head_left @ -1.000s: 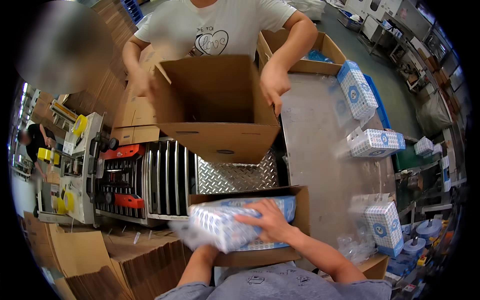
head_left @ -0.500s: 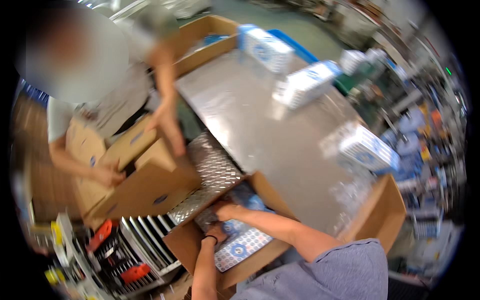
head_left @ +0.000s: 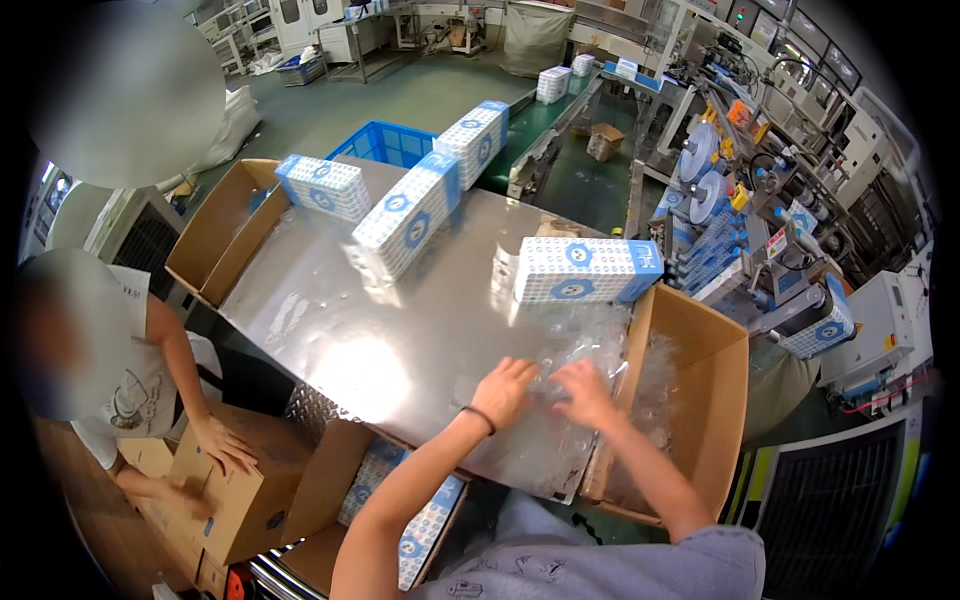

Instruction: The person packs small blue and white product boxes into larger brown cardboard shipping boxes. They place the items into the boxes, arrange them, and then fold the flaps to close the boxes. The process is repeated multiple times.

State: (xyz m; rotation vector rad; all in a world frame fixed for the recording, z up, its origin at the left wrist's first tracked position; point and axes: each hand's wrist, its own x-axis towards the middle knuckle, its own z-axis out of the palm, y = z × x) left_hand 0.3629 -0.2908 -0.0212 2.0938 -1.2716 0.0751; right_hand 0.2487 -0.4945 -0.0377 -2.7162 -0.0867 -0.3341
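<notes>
Left hand (head_left: 503,390): released, fingers loosely curled, nothing visibly held. Right hand (head_left: 585,395): likewise released, fingers extended toward the left hand. Both are over the near right part of the metal desk (head_left: 440,310), at the loose clear film (head_left: 592,343); fingertip contact cannot be confirmed. The film lies crumpled beside the open carton (head_left: 715,350). Just beyond it, 1 blue-and-white package (head_left: 588,270) lies lengthwise on the desk; 3 similar packages (head_left: 408,218) are farther off.

Handling assessment: the film appears near weightless, limp and slippery, best gathered into a bunch with the fingers of both hands. The package appears light and soft inside, block-shaped, with a slick wrapper that could tear. Recommended hold: flat palms on its 2 long sides near the middle, avoiding the loose wrapping at its left end.
</notes>
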